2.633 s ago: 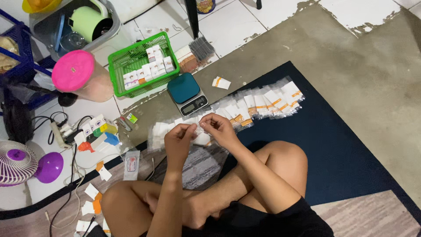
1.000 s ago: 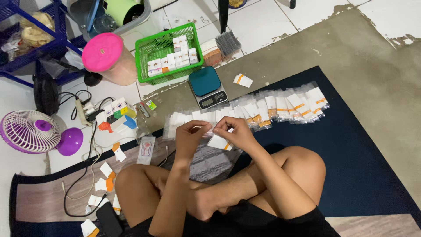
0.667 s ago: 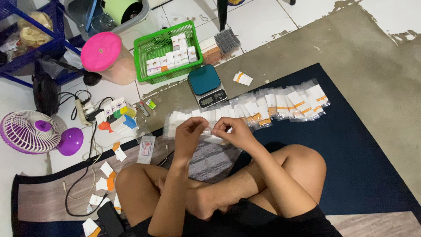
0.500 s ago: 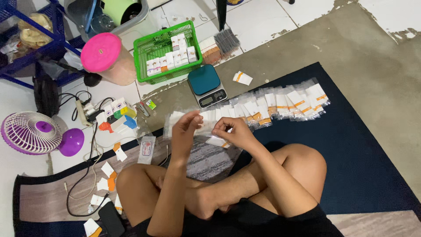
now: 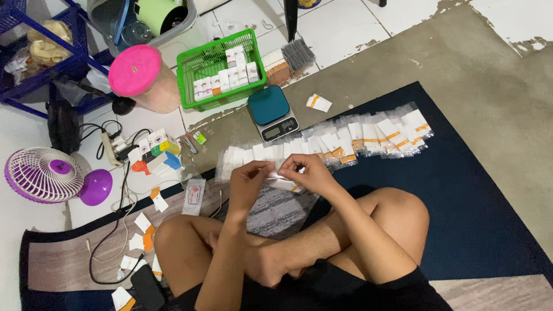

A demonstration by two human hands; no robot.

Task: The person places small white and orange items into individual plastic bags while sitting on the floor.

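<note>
I hold a small clear packet (image 5: 286, 183) between both hands, left hand (image 5: 249, 179) and right hand (image 5: 308, 171) pinching its edges just above the row of packets (image 5: 345, 141) by the scale (image 5: 272, 113). I seem to be closing it; next calls for steady fingertip pressure.

Even, soft indoor light, moderately bright; no hard shadows. Source seems overhead, diffuse. White floor tiles (image 5: 340, 23) at top near overexposed, slight glare. Dark blue mat (image 5: 478, 196) absorbs light, shows little detail. Faint soft shadow under bent knees and beneath hands. Clear plastic packets (image 5: 374, 135) show small specular glints. Focus sharp across centre; fine detail at fingers (image 5: 288, 168) slightly smeared. Wide-angle lens: mild stretching toward corners, purple fan (image 5: 43, 174) at left edge slightly skewed.
</note>
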